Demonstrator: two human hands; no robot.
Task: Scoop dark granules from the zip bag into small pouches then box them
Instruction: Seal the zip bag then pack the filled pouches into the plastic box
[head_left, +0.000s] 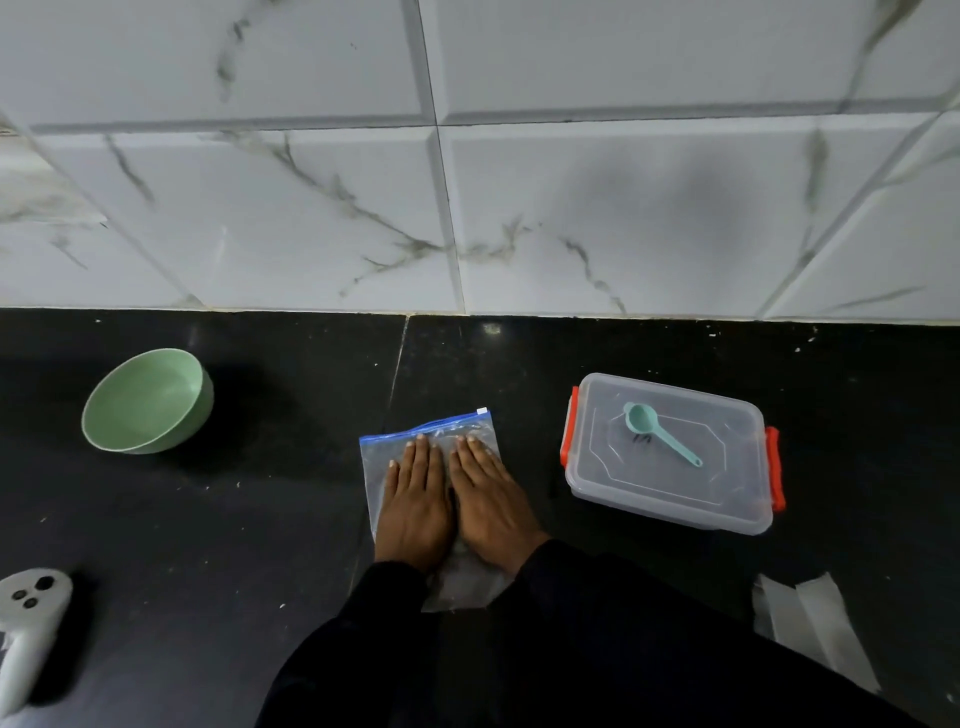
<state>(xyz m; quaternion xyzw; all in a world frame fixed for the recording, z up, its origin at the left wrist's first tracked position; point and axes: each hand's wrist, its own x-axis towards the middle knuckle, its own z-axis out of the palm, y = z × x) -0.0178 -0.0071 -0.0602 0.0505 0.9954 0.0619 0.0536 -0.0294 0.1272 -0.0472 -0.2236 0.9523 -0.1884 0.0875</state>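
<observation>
As hands (415, 501) (493, 501) press zip bag (376, 462), box (649, 486) apart rightward

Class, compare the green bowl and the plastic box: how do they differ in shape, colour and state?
The bowl is round; the box is rectangular. The bowl is opaque pale green; the box is clear with orange clips. The bowl is open-topped with nothing seen inside; the box is closed, with a teal scoop on top. Both sit on the dark counter.
</observation>
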